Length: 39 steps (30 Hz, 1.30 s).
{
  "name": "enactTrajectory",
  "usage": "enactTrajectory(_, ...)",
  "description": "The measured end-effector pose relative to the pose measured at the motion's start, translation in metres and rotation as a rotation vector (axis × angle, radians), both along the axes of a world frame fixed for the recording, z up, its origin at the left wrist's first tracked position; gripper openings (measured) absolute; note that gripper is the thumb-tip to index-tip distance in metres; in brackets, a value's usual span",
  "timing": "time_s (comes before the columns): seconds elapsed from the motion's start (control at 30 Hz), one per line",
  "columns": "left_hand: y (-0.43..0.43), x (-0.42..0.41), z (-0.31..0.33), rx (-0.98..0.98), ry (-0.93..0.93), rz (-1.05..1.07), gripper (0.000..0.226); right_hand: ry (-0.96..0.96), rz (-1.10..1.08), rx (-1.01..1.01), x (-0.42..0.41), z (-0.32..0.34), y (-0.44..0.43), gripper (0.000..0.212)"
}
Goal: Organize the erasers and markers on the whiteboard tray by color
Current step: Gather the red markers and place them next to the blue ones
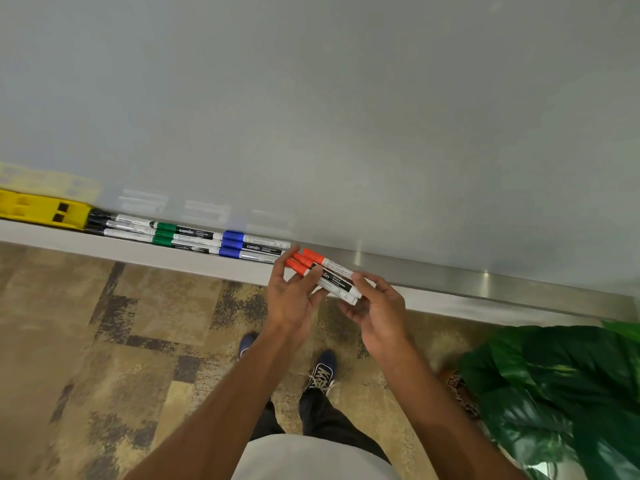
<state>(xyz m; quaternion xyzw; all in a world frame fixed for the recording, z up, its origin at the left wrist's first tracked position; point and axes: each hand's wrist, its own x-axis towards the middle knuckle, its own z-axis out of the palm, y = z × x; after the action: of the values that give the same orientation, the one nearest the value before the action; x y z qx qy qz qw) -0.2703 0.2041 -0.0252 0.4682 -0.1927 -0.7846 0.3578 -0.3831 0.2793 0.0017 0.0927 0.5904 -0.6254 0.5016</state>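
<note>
Red markers (334, 277) bridge left hand (294, 299) and right hand (381, 313), caps at left grip

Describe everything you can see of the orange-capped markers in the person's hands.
The orange-capped markers, three by the caps showing, have white barrels with black label bands, plastic-looking. Capped and bunched side by side, they tilt with caps up-left. The left hand grips them near the caps, the right hand at the tail ends, over the front edge of the whiteboard tray, just right of the blue-capped markers.
</note>
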Motion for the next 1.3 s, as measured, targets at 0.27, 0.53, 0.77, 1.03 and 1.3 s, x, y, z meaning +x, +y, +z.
enactTrajectory(0.27, 0.000, -0.002, 0.007, -0.078, -0.060, 0.014, 0.058, 0.033, 0.079, -0.018, 0.002, 0.000, -0.004, 0.013)
enactTrajectory(0.53, -0.005, 0.000, 0.011, -0.120, -0.092, 0.047, 0.044, 0.052, 0.086, -0.017, 0.003, -0.001, -0.006, 0.015)
enactTrajectory(0.77, -0.010, 0.002, 0.009, -0.136, -0.154, 0.057, 0.050, 0.113, 0.159, 0.001, 0.004, 0.000, -0.005, 0.017)
enactTrajectory(1.03, -0.013, -0.007, 0.010, -0.112, -0.202, 0.105, 0.048, 0.139, 0.045, -0.049, 0.006, -0.003, -0.006, 0.018)
enactTrajectory(1.3, -0.004, 0.004, 0.001, -0.484, -0.709, -0.070, 0.049, 0.264, 0.069, 0.017, -0.027, -0.017, -0.018, 0.022)
